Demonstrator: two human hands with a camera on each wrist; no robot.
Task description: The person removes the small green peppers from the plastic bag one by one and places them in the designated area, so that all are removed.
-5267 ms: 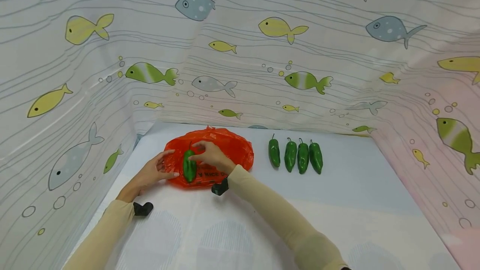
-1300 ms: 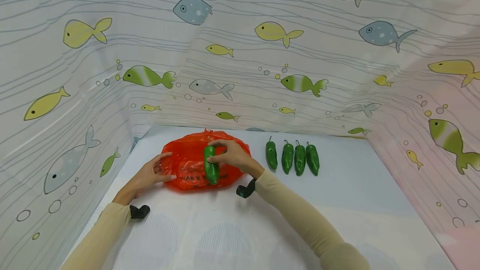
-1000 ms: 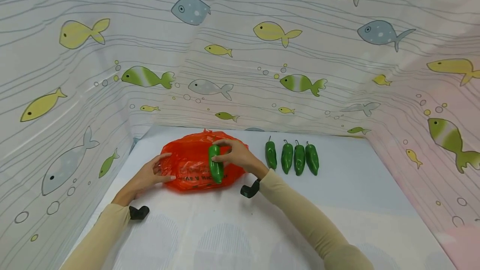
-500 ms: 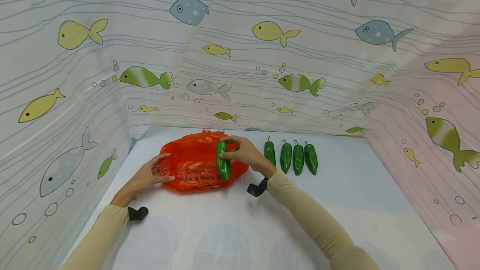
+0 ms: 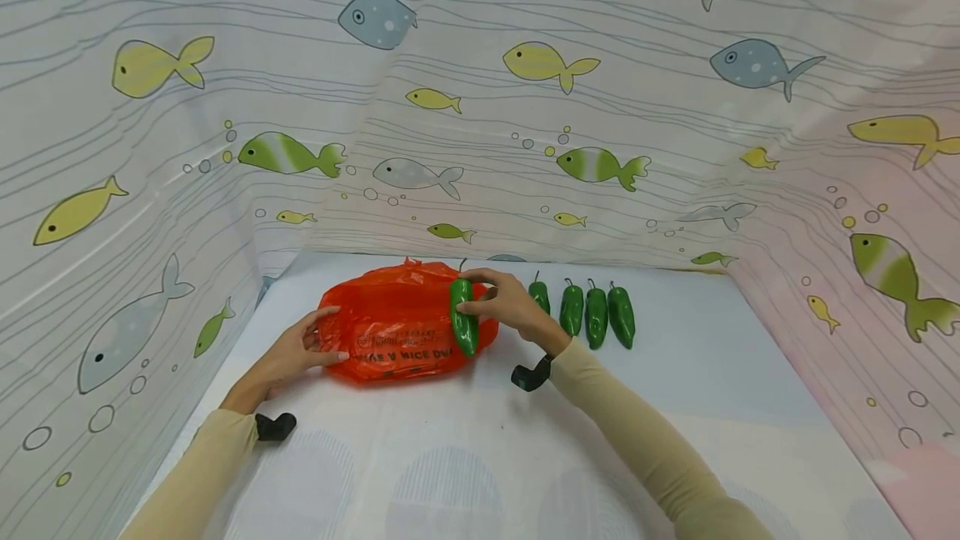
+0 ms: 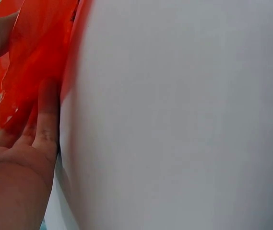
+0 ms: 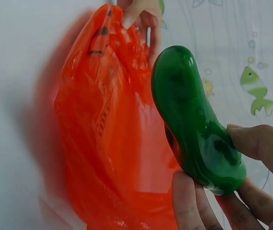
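My right hand (image 5: 512, 305) pinches a glossy green chili pepper (image 5: 462, 325) near its stem end, thumb on one side and fingers on the other. The pepper hangs roughly upright, stem up, overlapping the right part of the red plastic bag (image 5: 390, 307) in the head view. In the right wrist view the pepper (image 7: 189, 115) is held beside the bag's wide mouth. At the bag's left end, my left hand (image 5: 291, 352) holds the edge. Its fingers (image 6: 45, 120) lie partly behind the translucent plastic in the left wrist view, with the thumb apart from them.
Several green peppers (image 5: 596, 319) lie side by side in a row, right of the bag, stems pointing away. My right hand partly covers the leftmost pepper (image 5: 539, 293). Fish-printed sheeting (image 5: 480, 123) rises behind and on both sides of the white table surface (image 5: 712, 340).
My right hand has carried the pepper rightward from the bag's left part to its right edge. My left hand stays at the bag's left end; the peppers in the row have not moved.
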